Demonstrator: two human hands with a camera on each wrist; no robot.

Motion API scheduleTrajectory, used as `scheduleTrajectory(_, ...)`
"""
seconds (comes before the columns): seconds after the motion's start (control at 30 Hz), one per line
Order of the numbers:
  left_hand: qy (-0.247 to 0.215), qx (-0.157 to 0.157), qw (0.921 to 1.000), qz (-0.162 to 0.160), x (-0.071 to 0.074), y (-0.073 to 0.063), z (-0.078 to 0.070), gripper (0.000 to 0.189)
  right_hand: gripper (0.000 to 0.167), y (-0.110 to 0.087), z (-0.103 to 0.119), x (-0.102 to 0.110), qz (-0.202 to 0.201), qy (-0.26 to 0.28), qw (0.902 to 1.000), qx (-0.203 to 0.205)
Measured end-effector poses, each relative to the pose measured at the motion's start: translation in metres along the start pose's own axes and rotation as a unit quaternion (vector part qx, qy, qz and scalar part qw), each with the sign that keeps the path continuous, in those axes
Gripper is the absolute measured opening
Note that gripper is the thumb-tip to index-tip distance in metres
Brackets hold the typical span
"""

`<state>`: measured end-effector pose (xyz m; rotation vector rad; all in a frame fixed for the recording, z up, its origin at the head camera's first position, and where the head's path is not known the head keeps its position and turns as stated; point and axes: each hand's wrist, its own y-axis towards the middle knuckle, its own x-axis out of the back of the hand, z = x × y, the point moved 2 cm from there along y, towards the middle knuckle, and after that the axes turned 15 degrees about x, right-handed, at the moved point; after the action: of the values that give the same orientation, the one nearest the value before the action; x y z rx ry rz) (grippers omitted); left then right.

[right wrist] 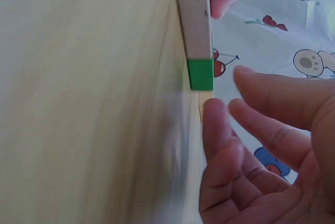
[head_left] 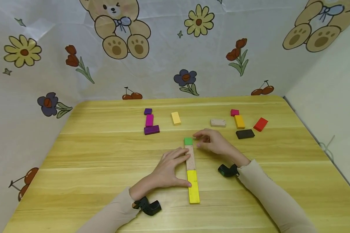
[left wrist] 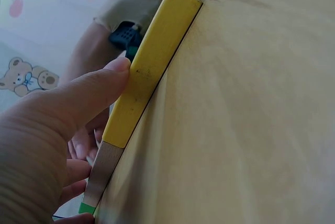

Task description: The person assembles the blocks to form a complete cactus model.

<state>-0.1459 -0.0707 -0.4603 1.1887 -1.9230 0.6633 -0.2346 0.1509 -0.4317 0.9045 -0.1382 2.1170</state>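
Note:
Three blocks lie end to end in a straight column: a yellow block [head_left: 193, 191] nearest, a plain wood block [head_left: 191, 163] in the middle and a small green block [head_left: 188, 141] at the far end. My left hand [head_left: 170, 168] spreads along the column's left side, its thumb touching the yellow block's edge and its fingertips against the plain wood block. Just right of the green block is my right hand [head_left: 214, 142], apart from it, with loosely bent fingers [right wrist: 214, 122] around nothing.
Beyond the column, at left, lie dark purple [head_left: 147, 111], magenta [head_left: 149, 120] and purple [head_left: 152, 130] blocks. A pale yellow block [head_left: 176, 118] is behind. To the right are grey-beige [head_left: 218, 123], pink [head_left: 234, 112], orange [head_left: 239, 122], black [head_left: 245, 134] and red [head_left: 261, 124] blocks.

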Motion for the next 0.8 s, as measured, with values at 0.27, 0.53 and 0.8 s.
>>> scheduleTrajectory(0.27, -0.001, -0.001, 1.0, -0.005, -0.001, 0.0, 0.0, 0.098, 0.03, -0.057, -0.016, 0.046, -0.138, -0.032, 0.9886, -0.05)
scheduleTrajectory(0.53, -0.012, -0.004, 0.9999, -0.009, 0.001, -0.001, -0.001, 0.098, 0.042, -0.104, -0.041, 0.093, -0.261, -0.071, 0.9494, -0.16)
scheduleTrajectory(0.8, -0.011, 0.002, 0.9999, 0.001, 0.001, 0.0, -0.002, 0.098, 0.048, -0.117, -0.053, 0.1, -0.245, -0.095, 0.9419, -0.209)
